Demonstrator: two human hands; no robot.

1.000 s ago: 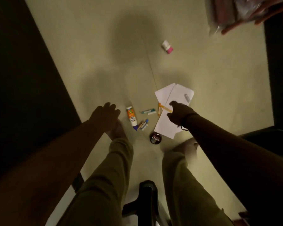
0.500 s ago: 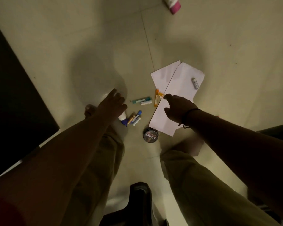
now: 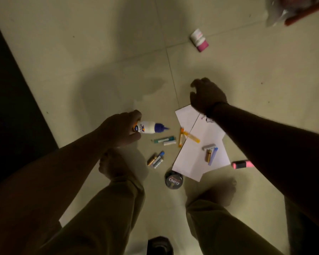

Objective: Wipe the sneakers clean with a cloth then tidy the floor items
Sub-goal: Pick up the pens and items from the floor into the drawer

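Dim floor [image 3: 99, 52] (right arm [image 3: 265, 144] over papers [image 3: 197, 159])

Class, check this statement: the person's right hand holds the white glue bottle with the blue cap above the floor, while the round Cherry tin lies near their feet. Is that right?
Not quite. The head view shows the left hand holding the glue bottle; the right hand is empty. The Cherry tin does lie near the feet.

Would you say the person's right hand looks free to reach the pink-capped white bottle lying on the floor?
Probably yes: the right hand looks empty, fingers loosely curled, and only bare floor tile separates it from the pink-capped white bottle.
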